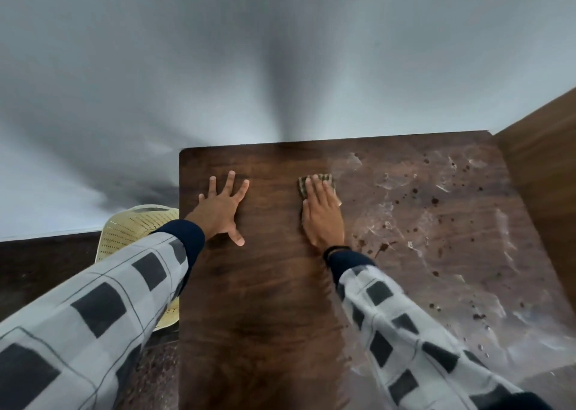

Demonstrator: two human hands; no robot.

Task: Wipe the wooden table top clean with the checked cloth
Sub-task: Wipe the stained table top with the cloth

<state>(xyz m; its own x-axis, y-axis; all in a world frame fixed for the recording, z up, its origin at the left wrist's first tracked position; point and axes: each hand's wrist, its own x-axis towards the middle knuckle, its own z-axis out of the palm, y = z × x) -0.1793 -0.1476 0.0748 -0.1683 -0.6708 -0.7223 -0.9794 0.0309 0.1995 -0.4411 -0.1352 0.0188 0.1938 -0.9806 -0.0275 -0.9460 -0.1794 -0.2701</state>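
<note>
The dark wooden table top [265,300] fills the lower middle of the head view. My right hand [322,213] lies flat with straight fingers on the checked cloth [328,179], pressing it onto the wood near the table's far middle. Only the cloth's far edge and corners show past the fingers. My left hand [223,205] rests flat on the bare wood to the left, fingers spread. The right half of the table carries wet smears and dark brown spots [433,201]; the left half looks dark and even.
A grey wall [280,51] rises right behind the table's far edge. A brown wooden panel [542,160] stands along the table's right side. A cream perforated plastic chair [137,232] sits left of the table, partly under my left sleeve.
</note>
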